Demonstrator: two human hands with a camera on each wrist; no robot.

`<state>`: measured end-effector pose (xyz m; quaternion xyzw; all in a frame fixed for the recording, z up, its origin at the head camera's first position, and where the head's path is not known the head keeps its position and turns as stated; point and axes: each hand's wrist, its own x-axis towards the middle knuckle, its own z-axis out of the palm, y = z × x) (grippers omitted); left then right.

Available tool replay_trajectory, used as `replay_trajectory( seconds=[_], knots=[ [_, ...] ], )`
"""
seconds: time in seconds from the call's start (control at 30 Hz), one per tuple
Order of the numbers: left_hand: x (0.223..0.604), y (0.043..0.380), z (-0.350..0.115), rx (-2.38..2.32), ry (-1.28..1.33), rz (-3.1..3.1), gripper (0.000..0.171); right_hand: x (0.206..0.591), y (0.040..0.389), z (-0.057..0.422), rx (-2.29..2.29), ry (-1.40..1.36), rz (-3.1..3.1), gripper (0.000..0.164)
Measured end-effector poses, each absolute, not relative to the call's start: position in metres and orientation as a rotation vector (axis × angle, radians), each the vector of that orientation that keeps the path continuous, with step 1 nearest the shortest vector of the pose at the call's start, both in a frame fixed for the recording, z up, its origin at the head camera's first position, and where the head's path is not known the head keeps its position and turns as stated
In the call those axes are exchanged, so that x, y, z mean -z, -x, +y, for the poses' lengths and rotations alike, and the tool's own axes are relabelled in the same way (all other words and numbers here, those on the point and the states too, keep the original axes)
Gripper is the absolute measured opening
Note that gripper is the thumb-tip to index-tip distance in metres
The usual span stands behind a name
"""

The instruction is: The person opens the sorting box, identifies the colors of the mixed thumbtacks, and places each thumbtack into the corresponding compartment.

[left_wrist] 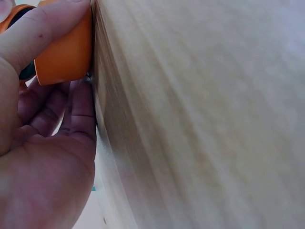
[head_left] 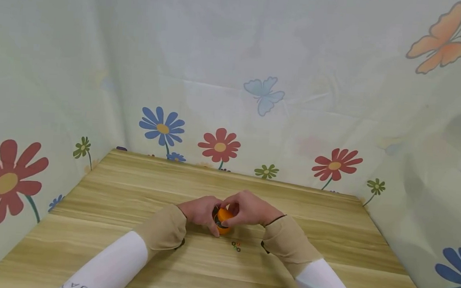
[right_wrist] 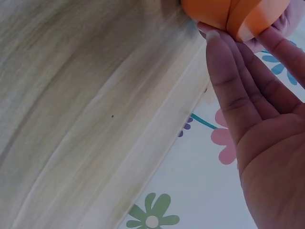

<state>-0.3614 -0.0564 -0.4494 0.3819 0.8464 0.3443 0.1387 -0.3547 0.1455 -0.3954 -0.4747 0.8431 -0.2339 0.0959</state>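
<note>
A small rounded orange-and-black object (head_left: 223, 230) is held between both hands, low over the wooden table. My left hand (head_left: 202, 210) grips it from the left, with the thumb along its near side. In the left wrist view, the orange wall (left_wrist: 66, 59) shows close to the tabletop, with a dark part beside it. From the right, my right hand (head_left: 249, 208) pinches the object's upper part. The right wrist view shows fingertips against a curved orange band (right_wrist: 257, 19). Several tiny coloured rings (head_left: 235, 245) lie on the table just in front. Fingers hide much of the object.
The wood-grain table (head_left: 140, 187) runs back to a pale cloth (head_left: 221, 42) printed with flowers and butterflies, which also hangs at both sides. Tan cuffs (head_left: 163, 226) cover both wrists.
</note>
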Motion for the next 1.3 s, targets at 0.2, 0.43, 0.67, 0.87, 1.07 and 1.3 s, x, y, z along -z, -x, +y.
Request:
replay_trajectory(
  seconds=[0.2,0.43,0.67,0.87,1.07,1.3],
  knots=[
    [0.449,0.362,-0.055,-0.971,-1.105,2.463,0.049,0.396,0.354,0.147,0.747,1.395,2.517,0.032],
    [0.452,0.362,-0.054,-0.955,-1.105,2.488,0.054,0.397,0.355,0.152,0.789,1.353,2.538,0.029],
    [0.45,0.359,-0.053,-0.945,-1.099,2.489,0.051,0.396,0.355,0.159,0.798,1.298,2.586,0.03],
    [0.45,0.357,-0.053,-0.94,-1.068,2.492,0.05,0.4,0.356,0.164,0.756,1.224,2.666,0.032],
    [0.451,0.356,-0.053,-0.944,-1.039,2.496,0.049,0.403,0.358,0.168,0.813,1.212,2.648,0.039],
    [0.45,0.352,-0.053,-0.959,-1.037,2.491,0.048,0.407,0.36,0.178,0.798,1.194,2.734,0.035]
  ],
)
